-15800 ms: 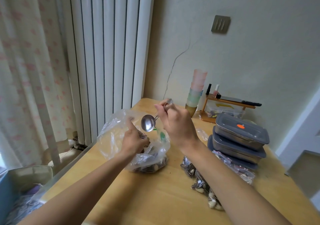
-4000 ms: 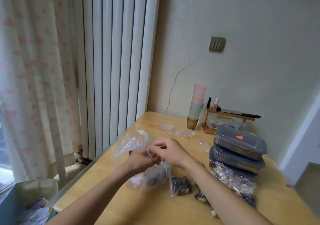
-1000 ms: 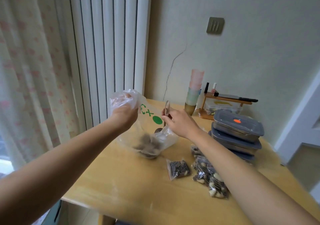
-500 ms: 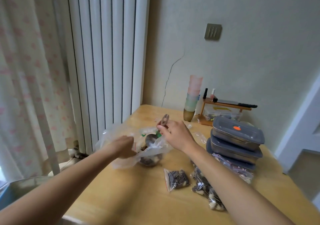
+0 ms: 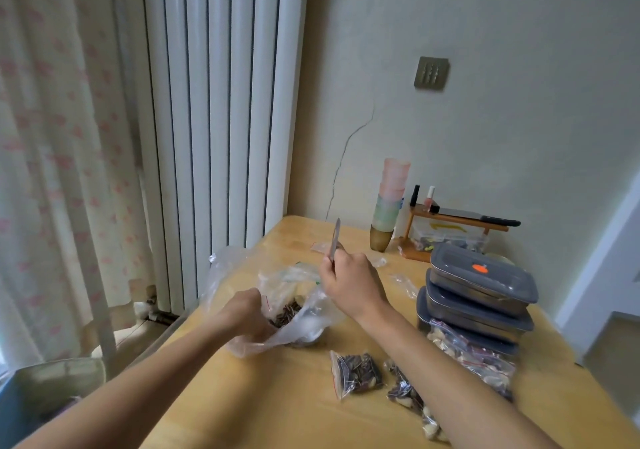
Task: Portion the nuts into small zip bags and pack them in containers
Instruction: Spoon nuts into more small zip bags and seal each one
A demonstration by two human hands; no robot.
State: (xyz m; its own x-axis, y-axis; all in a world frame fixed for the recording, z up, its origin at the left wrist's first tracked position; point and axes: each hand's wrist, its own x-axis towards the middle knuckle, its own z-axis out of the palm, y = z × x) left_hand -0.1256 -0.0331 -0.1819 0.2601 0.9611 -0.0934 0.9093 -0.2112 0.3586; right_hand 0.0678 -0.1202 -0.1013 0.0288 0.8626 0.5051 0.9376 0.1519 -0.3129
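Observation:
A large clear plastic bag (image 5: 239, 268) of dark seeds lies on the wooden table (image 5: 277, 396). My left hand (image 5: 244, 317) grips its near edge and holds a small zip bag (image 5: 287, 305) with seeds at the opening. My right hand (image 5: 349, 284) grips a metal spoon (image 5: 335, 239), handle pointing up, bowl down inside the large bag. A filled small zip bag (image 5: 356, 372) lies in front. More filled zip bags (image 5: 412, 403) lie under my right forearm. Three stacked grey-lidded metal containers (image 5: 481, 293) stand at the right.
Filled bags of pale nuts (image 5: 474, 358) lean against the containers. Empty small zip bags (image 5: 403, 282) lie behind. A stack of pastel cups (image 5: 389, 203) and a small wooden rack (image 5: 457, 227) stand at the wall. A radiator (image 5: 214, 119) and a curtain (image 5: 59, 158) are left.
My left hand dropped from holding the large bag's rim up high to its near edge on the table. The spoon in my right hand went down into the bag.

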